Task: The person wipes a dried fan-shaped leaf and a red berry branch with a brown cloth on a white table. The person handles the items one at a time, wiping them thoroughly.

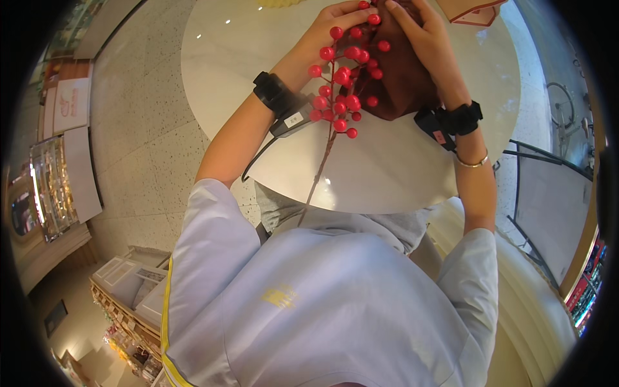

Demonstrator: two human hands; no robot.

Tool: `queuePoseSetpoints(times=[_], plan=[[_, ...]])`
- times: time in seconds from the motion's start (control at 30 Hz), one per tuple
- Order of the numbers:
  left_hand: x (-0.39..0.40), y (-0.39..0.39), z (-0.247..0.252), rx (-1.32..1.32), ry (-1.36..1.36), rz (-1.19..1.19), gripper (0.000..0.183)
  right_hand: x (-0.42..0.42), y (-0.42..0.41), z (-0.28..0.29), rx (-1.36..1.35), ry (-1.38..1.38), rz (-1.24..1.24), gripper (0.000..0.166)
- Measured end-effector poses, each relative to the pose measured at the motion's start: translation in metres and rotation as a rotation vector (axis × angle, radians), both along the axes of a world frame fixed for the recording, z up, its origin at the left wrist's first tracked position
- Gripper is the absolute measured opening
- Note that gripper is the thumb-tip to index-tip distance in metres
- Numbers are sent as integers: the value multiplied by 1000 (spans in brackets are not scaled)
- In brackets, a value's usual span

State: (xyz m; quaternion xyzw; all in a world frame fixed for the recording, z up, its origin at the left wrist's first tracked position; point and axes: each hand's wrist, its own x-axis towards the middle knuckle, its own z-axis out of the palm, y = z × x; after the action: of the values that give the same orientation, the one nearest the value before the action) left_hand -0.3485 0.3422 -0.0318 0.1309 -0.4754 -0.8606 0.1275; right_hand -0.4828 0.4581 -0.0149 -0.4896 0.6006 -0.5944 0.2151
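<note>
At the top edge, my left hand (346, 17) has its fingers bent against a dark brownish-red sheet (399, 80), cloth or paper. Berries overlap these fingertips, so what they grip is unclear. My right hand (428, 24) holds the sheet's other side, thumb pressed on its upper part. A branch of artificial red berries (341, 76) lies between my forearms, its tip near the left fingers. Its bare brown stem (319, 169) points back towards me past the table's near edge. Both wrists wear black straps with modules.
Under my hands is a round white table (232, 87). A red-edged cream item (474, 12) sits at its far right, a pale yellow object (280, 2) at its far edge. A thin black cable (256, 157) hangs from the left module. White boxes (128, 283) stand lower left.
</note>
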Motion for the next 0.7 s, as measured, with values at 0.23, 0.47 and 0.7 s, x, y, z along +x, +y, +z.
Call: queuePoseSetpoints(times=[0.23, 0.47, 0.7], plan=[[0, -2, -5, 24, 17, -12, 20, 2, 0, 1, 4, -28, 9, 14], [0, -1, -2, 25, 25, -17, 21, 0, 0, 1, 25, -39, 19, 14], [1, -1, -1, 36, -28, 20, 18, 1, 0, 0, 2, -31, 26, 14]])
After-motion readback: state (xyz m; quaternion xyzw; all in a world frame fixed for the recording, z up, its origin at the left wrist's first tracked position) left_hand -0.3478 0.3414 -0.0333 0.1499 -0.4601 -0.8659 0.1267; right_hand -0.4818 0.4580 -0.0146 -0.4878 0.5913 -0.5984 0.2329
